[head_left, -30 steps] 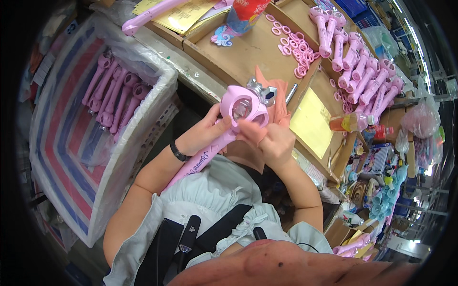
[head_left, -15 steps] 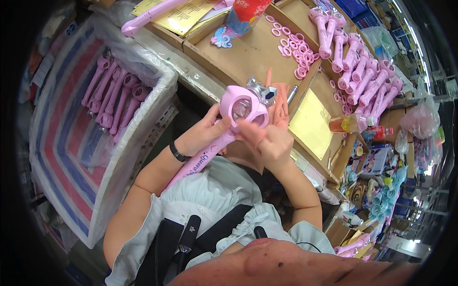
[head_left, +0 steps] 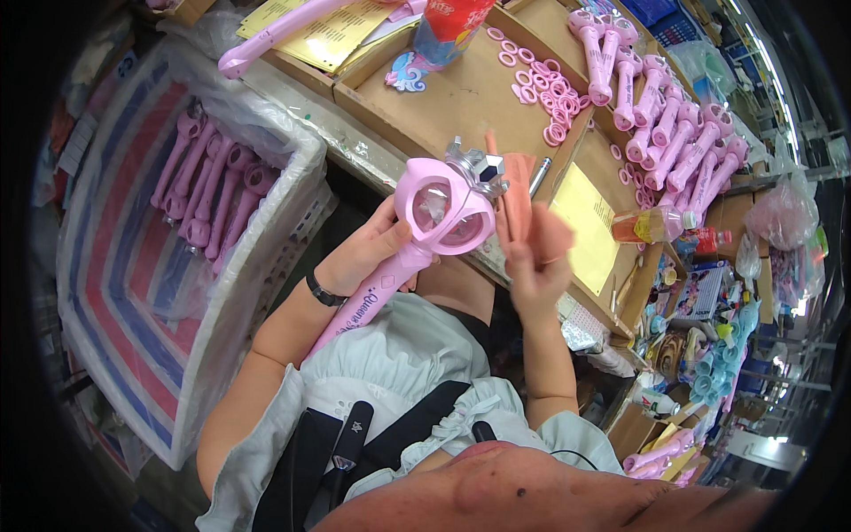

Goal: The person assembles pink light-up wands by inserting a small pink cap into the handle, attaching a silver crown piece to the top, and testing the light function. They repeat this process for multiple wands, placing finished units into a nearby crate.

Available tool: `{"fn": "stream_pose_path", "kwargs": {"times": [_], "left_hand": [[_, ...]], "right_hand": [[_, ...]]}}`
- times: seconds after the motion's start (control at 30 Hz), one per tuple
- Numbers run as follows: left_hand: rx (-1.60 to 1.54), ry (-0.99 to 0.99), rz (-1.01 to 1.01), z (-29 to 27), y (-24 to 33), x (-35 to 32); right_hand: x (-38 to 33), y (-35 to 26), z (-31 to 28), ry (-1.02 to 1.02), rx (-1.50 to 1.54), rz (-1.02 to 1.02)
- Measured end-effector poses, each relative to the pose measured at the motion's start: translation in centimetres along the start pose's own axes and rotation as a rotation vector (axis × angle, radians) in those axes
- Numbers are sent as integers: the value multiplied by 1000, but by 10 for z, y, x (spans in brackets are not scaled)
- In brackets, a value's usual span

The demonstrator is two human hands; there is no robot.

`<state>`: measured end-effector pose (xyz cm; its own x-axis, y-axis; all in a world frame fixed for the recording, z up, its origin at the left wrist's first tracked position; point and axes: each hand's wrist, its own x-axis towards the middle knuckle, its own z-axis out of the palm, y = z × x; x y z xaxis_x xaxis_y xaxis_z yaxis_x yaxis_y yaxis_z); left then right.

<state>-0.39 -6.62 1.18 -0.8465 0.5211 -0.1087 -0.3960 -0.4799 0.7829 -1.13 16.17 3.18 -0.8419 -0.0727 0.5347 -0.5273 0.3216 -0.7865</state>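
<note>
My left hand (head_left: 372,248) is wrapped round the neck of a pink toy wand (head_left: 370,297), just below its head. The wand slants up from my lap. Its rounded head has clear windows, and a silver ornament (head_left: 474,168) with faceted pieces sits on top. To the right of the wand, apart from it, my right hand (head_left: 538,270) is lifted and smeared by motion. Something peach-orange covers or lies at its fingertips; I cannot tell which. Right behind that hand, an orange cloth (head_left: 516,191) hangs over the tray's edge.
A lined bin (head_left: 191,381) on the left holds several pink wands (head_left: 208,182). Cardboard trays (head_left: 443,111) on the table hold pink rings (head_left: 558,102), a yellow sheet (head_left: 581,235) and a drink bottle (head_left: 651,226). More wands (head_left: 683,133) are piled at the right.
My right hand has moved off the wand's head to the right, towards the orange cloth. The wand's head has shifted slightly left and turned, showing both windows; my left hand keeps its hold.
</note>
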Motion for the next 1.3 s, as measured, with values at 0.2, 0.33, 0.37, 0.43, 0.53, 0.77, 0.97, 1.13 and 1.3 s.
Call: {"fn": "stream_pose_path", "kwargs": {"times": [0.2,0.33,0.37,0.43,0.53,0.77,0.97,1.13,1.3], "left_hand": [[639,167,407,4,-1,9],[951,270,391,10,0,3],[1096,289,421,11,0,2],[1135,239,464,11,2,0],[582,208,425,7,0,3],[-386,-292,-115,-10,-18,10],[-394,-308,-176,-14,-23,6],[-316,-293,-171,-7,-13,-2],[-69,-246,-112,0,0,-4]], "right_hand": [[-9,0,29,11,-156,17],[-10,-4,39,-47,340,237],[-10,-6,37,-124,295,272],[-10,-10,40,-77,350,365],[-11,-17,42,21,699,371],[-11,-32,42,-23,779,290],[-18,-36,36,-58,409,147],[-19,-35,26,-119,380,153],[-6,-40,14,-154,99,5]]}}
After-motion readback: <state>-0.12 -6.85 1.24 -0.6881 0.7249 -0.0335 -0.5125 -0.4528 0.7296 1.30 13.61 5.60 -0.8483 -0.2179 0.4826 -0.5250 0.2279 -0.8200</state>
